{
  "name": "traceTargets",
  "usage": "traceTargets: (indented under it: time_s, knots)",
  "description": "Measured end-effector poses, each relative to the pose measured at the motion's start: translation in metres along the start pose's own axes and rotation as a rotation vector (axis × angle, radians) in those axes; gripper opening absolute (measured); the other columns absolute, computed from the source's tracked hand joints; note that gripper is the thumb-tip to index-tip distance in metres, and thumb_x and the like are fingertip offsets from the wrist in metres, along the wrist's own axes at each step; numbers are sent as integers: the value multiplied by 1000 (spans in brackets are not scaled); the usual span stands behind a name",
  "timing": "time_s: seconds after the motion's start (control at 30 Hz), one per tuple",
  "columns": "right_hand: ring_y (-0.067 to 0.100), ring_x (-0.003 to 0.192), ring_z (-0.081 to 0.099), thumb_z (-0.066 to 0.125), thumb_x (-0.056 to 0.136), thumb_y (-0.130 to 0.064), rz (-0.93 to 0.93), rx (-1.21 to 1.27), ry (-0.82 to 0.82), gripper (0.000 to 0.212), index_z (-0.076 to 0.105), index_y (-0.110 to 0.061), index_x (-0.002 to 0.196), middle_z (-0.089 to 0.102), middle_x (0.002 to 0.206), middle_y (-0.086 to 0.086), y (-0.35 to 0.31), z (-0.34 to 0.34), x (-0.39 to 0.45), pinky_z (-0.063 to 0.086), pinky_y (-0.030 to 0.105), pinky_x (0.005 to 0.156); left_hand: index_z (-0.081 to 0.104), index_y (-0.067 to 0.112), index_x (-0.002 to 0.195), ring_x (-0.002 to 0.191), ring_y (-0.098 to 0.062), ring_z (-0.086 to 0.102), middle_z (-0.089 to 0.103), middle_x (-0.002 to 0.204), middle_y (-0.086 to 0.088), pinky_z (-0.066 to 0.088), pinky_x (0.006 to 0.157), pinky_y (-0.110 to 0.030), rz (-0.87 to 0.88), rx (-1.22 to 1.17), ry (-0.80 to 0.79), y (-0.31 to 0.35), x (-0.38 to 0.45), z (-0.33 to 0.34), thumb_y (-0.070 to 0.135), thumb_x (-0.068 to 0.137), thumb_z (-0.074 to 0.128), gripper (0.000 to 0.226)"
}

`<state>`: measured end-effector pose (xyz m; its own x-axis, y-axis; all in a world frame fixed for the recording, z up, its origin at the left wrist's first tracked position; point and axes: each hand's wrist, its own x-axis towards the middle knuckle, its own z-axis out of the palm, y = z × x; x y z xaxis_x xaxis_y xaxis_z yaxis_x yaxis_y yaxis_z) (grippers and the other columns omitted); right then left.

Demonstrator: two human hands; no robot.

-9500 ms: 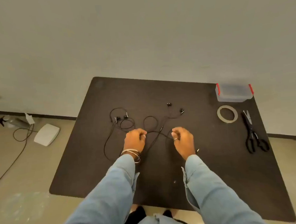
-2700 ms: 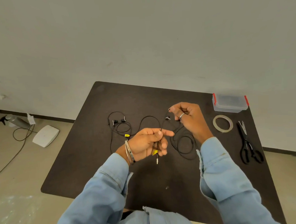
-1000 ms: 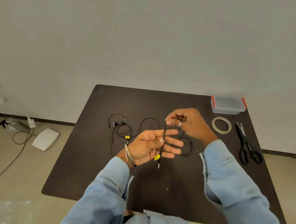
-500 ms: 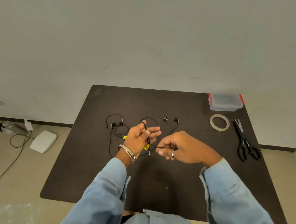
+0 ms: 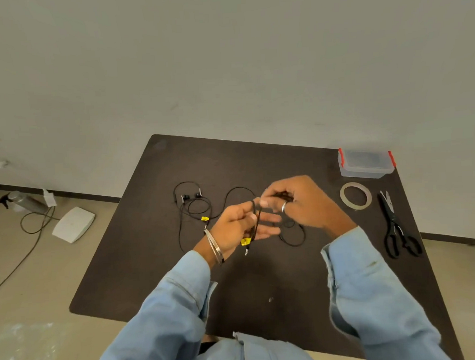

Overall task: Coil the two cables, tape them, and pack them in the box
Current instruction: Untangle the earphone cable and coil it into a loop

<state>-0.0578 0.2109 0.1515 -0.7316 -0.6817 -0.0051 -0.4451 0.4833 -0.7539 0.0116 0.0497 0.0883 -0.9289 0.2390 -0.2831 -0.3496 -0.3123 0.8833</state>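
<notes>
Two thin black earphone cables with yellow tags lie on a dark table (image 5: 142, 267). My left hand (image 5: 238, 226) is raised above the table's middle, fingers spread, with one cable (image 5: 256, 220) wound across them; its plug and yellow tag hang below the palm. My right hand (image 5: 301, 204) pinches the same cable just above my left fingertips. A loop of it (image 5: 293, 236) rests on the table under my right wrist. The second cable (image 5: 192, 207) lies loose to the left, earbuds together. A clear box (image 5: 366, 163) with red clips sits at the far right corner.
A tape roll (image 5: 355, 195) lies in front of the box, and black scissors (image 5: 398, 226) lie near the right edge. On the floor at left are a white flat device (image 5: 73, 224), a spray bottle (image 5: 25, 202) and a dark cord.
My right hand has swung from low in front of my left hand up to above its fingertips, carrying the cable over the fingers. The left hand has opened out and stays raised.
</notes>
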Motion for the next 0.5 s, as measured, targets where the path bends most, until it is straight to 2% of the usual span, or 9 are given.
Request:
traceTargets:
  time_s: [0.07, 0.17, 0.27, 0.33, 0.4, 0.5]
  knots:
    - [8, 71, 65, 68, 85, -15, 12, 73, 104, 5, 73, -16, 85, 70, 76, -7, 7, -1, 7, 53, 24, 68, 49, 10, 124, 84, -25, 72, 72, 100, -10, 57, 82, -36, 12, -4, -110, 2, -4, 3, 1, 100, 28, 33]
    - [20, 66, 65, 70, 84, -15, 62, 192, 232, 4, 73, -14, 81, 70, 72, 3, 20, 2, 12, 53, 34, 64, 46, 7, 130, 72, -23, 72, 71, 91, -9, 57, 78, -37, 28, -72, -192, 7, -7, 4, 10, 99, 32, 34]
    - [14, 51, 55, 66, 87, -17, 100, 296, 269, 9, 71, -12, 82, 63, 61, 2, 33, 14, 10, 46, 28, 49, 44, -1, 131, 53, -17, 63, 65, 75, -6, 58, 71, -35, 41, -160, -237, 12, -9, 5, 13, 96, 33, 39]
    - [9, 48, 50, 63, 90, -18, 105, 330, 295, 12, 71, -11, 83, 60, 59, -1, 36, 22, 9, 41, 23, 48, 44, -2, 131, 44, -12, 54, 58, 66, -2, 57, 65, -31, 45, -209, -231, 14, -9, 5, 14, 96, 32, 40]
    - [8, 53, 52, 60, 92, -19, 101, 339, 321, 15, 71, -13, 84, 63, 64, 2, 39, 28, 8, 41, 21, 53, 47, -2, 128, 38, -7, 44, 50, 59, 1, 55, 56, -25, 45, -255, -191, 14, -8, 5, 16, 98, 33, 38]
    - [26, 61, 56, 58, 91, -30, 95, 362, 342, 19, 70, -19, 82, 66, 71, 14, 39, 33, 10, 45, 33, 58, 53, -1, 117, 33, -3, 33, 41, 51, 5, 45, 42, -19, 4, -338, -126, 15, -6, 7, 17, 98, 33, 33]
